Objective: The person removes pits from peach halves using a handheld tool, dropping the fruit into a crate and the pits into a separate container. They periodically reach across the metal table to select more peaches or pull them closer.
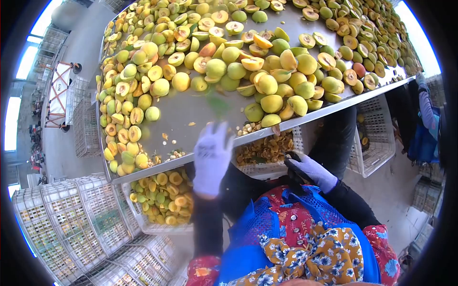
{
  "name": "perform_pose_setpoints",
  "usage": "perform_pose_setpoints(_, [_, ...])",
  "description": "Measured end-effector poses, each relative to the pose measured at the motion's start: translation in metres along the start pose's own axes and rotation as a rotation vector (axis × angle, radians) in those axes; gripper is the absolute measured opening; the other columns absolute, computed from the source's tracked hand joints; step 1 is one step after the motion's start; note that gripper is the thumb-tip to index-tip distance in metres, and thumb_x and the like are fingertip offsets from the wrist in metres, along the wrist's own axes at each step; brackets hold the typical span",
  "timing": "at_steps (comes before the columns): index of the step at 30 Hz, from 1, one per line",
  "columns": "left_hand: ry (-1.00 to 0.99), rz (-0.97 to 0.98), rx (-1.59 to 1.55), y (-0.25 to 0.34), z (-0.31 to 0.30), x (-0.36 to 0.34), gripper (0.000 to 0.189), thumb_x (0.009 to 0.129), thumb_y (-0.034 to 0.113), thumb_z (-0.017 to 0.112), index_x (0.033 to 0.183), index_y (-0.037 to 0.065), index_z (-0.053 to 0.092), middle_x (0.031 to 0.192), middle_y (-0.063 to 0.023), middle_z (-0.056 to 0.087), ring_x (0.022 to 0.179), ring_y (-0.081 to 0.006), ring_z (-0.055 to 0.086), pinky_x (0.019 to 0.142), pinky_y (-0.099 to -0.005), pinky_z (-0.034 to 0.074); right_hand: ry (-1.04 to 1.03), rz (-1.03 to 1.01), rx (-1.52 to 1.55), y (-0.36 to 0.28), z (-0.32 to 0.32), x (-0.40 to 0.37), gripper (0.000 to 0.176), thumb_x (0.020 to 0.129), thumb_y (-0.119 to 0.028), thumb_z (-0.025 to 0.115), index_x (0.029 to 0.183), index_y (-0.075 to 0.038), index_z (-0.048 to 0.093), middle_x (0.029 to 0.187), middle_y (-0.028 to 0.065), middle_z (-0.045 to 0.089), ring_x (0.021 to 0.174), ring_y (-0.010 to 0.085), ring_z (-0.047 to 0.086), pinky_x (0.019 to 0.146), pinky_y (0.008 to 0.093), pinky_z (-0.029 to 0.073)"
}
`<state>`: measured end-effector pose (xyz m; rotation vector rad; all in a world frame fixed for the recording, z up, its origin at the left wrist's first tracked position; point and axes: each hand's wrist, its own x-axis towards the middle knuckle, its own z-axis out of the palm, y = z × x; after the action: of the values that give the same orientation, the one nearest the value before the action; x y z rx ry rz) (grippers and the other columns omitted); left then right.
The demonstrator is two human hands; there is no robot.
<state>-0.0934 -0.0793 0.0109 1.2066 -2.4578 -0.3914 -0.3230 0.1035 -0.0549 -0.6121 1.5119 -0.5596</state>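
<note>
My left hand (212,155), in a pale glove, is raised at the near edge of the metal table (179,112), fingers apart and slightly blurred, holding nothing visible. Just beyond it is a blurred green leaf (218,104). My right hand (312,171), also gloved, is closed near my lap around something dark that I cannot make out. Whole and halved yellow-green fruits (267,85) are heaped on the table. Small pale pits (248,127) lie by the rim, to the right of my left hand.
Below the table edge are a crate (135,209) of halved fruit and another crate (298,138) with brownish pieces. Stacked plastic crates (62,214) stand at the lower left. An empty-looking crate (369,164) is at the right, near another person's sleeve (426,107).
</note>
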Motion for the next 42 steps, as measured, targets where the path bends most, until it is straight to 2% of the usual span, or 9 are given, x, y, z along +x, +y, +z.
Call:
perform_pose_setpoints(7, [-0.362, 0.273, -0.072, -0.001, 0.048, 0.072, 0.058, 0.079, 0.021, 0.071, 0.13, 0.005, 0.049, 0.12, -0.023, 0.058, 0.111, -0.0371, 0.057, 0.096, -0.0447, 0.047, 0.102, -0.098, -0.107, -0.001, -0.011, -0.027, 0.035, 0.097, -0.036, 0.056, 0.104, -0.002, 0.057, 0.073, 0.0102, 0.062, 0.066, 0.0213, 0.062, 0.062, 0.037, 0.049])
perform_pose_setpoints(14, [-0.306, -0.731, -1.84, -0.008, 0.015, 0.025, 0.044, 0.09, 0.024, 0.056, 0.126, -0.001, 0.053, 0.11, -0.0094, 0.065, 0.081, -0.0164, 0.065, 0.059, -0.0245, 0.053, 0.212, -0.561, -0.296, -0.043, -0.008, -0.056, 0.022, 0.096, -0.023, 0.055, 0.102, -0.001, 0.054, 0.071, 0.021, 0.061, 0.072, 0.0421, 0.063, 0.06, 0.0486, 0.046])
perform_pose_setpoints(15, [-0.156, -0.29, -1.136, 0.003, 0.026, 0.01, 0.048, 0.094, 0.036, 0.049, 0.127, 0.002, 0.053, 0.109, -0.0097, 0.066, 0.076, -0.0177, 0.065, 0.051, -0.0238, 0.051, 0.212, -0.647, -0.439, -0.05, -0.008, -0.06, 0.023, 0.096, -0.02, 0.056, 0.102, 0.001, 0.05, 0.071, 0.0201, 0.061, 0.07, 0.0399, 0.064, 0.057, 0.0479, 0.047])
perform_pose_setpoints(18, [-0.368, -0.991, -1.95, 0.042, 0.015, 0.004, 0.051, 0.098, 0.046, 0.041, 0.125, 0.005, 0.055, 0.105, -0.0091, 0.067, 0.076, -0.0187, 0.065, 0.052, -0.0234, 0.051, 0.216, -0.758, -0.473, -0.067, 0.002, -0.069, 0.026, 0.095, -0.019, 0.056, 0.103, 0.004, 0.047, 0.07, 0.0195, 0.061, 0.065, 0.0391, 0.063, 0.054, 0.0471, 0.047])
perform_pose_setpoints(22, [-0.519, -0.858, -1.988, 0.062, 0.04, -0.016, 0.057, 0.101, 0.055, 0.031, 0.123, 0.009, 0.056, 0.099, -0.0081, 0.066, 0.079, -0.0192, 0.065, 0.059, -0.0277, 0.054, 0.23, -0.773, -0.624, -0.086, 0.002, -0.08, 0.027, 0.094, -0.02, 0.057, 0.098, 0.003, 0.045, 0.068, 0.0181, 0.061, 0.06, 0.0373, 0.063, 0.051, 0.045, 0.048])
perform_pose_setpoints(25, [-0.181, -0.358, -1.223, 0.098, 0.041, -0.029, 0.038, 0.089, 0.023, 0.061, 0.121, 0.003, 0.053, 0.106, -0.0088, 0.062, 0.091, -0.0158, 0.062, 0.078, -0.0288, 0.053, 0.243, -0.699, -0.668, -0.082, 0.004, -0.08, 0.028, 0.095, -0.023, 0.056, 0.098, 0.003, 0.045, 0.064, 0.0176, 0.06, 0.06, 0.0363, 0.064, 0.05, 0.0442, 0.048])
perform_pose_setpoints(35, [-0.015, -0.56, -1.243, 0.119, 0.055, -0.045, 0.039, 0.106, 0.03, 0.038, 0.104, -0.001, 0.062, 0.089, -0.0076, 0.064, 0.082, -0.0146, 0.061, 0.077, -0.028, 0.05, 0.225, -1.088, -0.592, -0.043, 0.005, -0.053, 0.032, 0.1, -0.031, 0.047, 0.099, 0.0, 0.052, 0.064, 0.0143, 0.06, 0.048, 0.0297, 0.059, 0.045, 0.0399, 0.047])
perform_pose_setpoints(38, [0.061, -0.457, -1.134, 0.12, 0.062, -0.049, 0.037, 0.105, 0.025, 0.037, 0.102, -0.002, 0.062, 0.088, -0.009, 0.064, 0.081, -0.0166, 0.062, 0.076, -0.0295, 0.05, -0.324, -0.092, 0.219, -0.074, -0.007, -0.079, 0.035, 0.102, -0.037, 0.045, 0.098, -0.004, 0.055, 0.064, 0.0068, 0.058, 0.045, 0.0173, 0.055, 0.041, 0.0308, 0.044])
perform_pose_setpoints(42, [-0.038, -0.459, -1.034, 0.122, 0.061, -0.049, 0.035, 0.104, 0.02, 0.036, 0.101, -0.003, 0.062, 0.089, -0.0111, 0.065, 0.081, -0.0187, 0.063, 0.075, -0.0311, 0.05, -0.17, -0.23, 0.064, -0.054, 0.001, -0.073, 0.038, 0.102, -0.04, 0.044, 0.095, -0.005, 0.056, 0.063, 0.0012, 0.054, 0.045, 0.009, 0.051, 0.041, 0.0235, 0.04])
